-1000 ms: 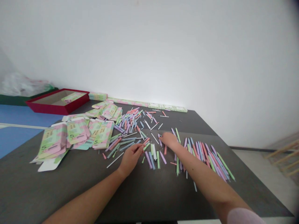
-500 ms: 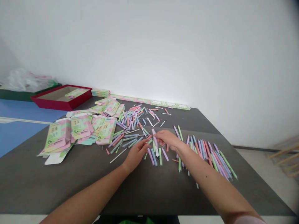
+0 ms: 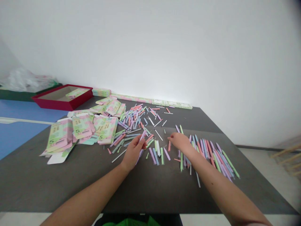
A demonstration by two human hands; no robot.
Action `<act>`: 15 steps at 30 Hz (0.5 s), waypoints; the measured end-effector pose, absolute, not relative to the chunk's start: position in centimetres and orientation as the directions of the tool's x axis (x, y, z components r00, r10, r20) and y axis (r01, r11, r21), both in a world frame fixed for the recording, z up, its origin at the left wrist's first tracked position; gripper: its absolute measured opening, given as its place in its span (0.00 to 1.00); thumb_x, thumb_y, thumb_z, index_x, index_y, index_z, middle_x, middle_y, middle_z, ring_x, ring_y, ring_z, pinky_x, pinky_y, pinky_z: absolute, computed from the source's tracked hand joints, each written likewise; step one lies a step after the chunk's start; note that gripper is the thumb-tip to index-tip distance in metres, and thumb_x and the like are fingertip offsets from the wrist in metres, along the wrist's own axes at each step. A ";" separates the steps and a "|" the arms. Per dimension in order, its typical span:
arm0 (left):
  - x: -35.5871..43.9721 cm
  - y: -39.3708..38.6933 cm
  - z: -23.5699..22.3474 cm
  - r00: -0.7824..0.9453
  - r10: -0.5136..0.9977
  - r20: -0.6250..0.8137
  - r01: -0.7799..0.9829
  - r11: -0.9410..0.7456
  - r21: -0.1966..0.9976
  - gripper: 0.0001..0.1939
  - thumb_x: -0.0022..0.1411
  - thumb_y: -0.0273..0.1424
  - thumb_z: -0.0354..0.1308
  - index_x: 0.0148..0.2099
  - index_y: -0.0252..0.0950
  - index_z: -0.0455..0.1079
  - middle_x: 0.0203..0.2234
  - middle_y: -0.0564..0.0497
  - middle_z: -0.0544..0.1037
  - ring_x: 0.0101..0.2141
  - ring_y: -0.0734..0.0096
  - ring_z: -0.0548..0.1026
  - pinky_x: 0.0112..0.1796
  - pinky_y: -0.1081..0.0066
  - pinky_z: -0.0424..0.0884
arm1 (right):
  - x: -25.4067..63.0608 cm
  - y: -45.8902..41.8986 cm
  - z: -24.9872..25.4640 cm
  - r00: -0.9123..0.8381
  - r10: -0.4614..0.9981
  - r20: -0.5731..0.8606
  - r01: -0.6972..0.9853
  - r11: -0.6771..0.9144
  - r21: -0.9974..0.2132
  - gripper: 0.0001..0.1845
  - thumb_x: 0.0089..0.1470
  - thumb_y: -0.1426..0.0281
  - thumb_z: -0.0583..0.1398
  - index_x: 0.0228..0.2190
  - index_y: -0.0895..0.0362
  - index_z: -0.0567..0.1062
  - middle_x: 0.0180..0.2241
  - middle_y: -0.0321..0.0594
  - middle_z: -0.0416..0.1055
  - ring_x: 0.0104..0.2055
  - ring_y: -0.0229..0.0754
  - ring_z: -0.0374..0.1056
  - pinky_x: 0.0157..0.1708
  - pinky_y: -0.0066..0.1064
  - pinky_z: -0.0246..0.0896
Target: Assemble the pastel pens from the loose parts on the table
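My left hand is closed around a purple pen, which slants up and out between thumb and fingers. To the right, my right hand has its fingertips pinched together just above a short red pen piece; whether anything is in them is hidden. Between the hands lies a small group of purple, blue, green and white pen parts. Beyond my left hand spreads a heap of loose pastel pen parts. Beside my right forearm, a row of longer pens lies slanted, partly covered by the arm.
Flat printed pink and green boxes lie piled on the dark table at the left. Behind them stands a red open box with a printed box inside. More small boxes line the wall. A plastic bag rests far left.
The purple pen has passed from my right hand to my left, which has drawn slightly left with it. My right hand has moved right, toward the short red piece.
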State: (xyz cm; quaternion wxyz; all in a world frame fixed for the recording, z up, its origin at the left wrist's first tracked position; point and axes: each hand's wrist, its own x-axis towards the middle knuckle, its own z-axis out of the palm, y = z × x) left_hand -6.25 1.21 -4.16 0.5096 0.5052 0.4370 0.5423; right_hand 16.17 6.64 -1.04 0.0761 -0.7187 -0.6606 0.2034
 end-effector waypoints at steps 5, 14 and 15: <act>-6.1 1.1 -4.1 0.003 0.992 0.123 -0.057 -0.123 0.991 0.17 0.58 0.40 0.51 0.44 0.35 0.68 0.22 0.55 0.68 0.25 0.75 0.66 0.30 0.74 0.64 | 16.1 5.8 -3.7 0.093 0.968 -0.231 0.959 -0.150 -0.241 0.15 0.50 0.68 0.57 0.40 0.62 0.70 0.37 0.54 0.73 0.44 0.55 0.68 0.40 0.38 0.57; -7.0 2.0 -5.0 -0.049 0.943 0.329 0.423 -0.279 0.862 0.16 0.61 0.36 0.47 0.46 0.34 0.69 0.37 0.47 0.73 0.40 0.65 0.69 0.44 0.66 0.62 | 16.6 7.1 -3.1 0.045 0.973 -0.226 0.863 -0.152 -0.482 0.24 0.49 0.71 0.54 0.50 0.64 0.63 0.34 0.50 0.73 0.36 0.45 0.70 0.33 0.31 0.59; -7.1 2.2 -5.1 -0.052 0.939 0.340 0.463 -0.279 0.842 0.16 0.61 0.36 0.47 0.46 0.34 0.69 0.37 0.46 0.73 0.41 0.64 0.69 0.45 0.65 0.62 | 16.7 7.0 -2.7 0.010 0.970 -0.245 0.829 -0.145 -0.540 0.24 0.49 0.72 0.54 0.49 0.64 0.64 0.30 0.45 0.74 0.31 0.42 0.69 0.29 0.29 0.59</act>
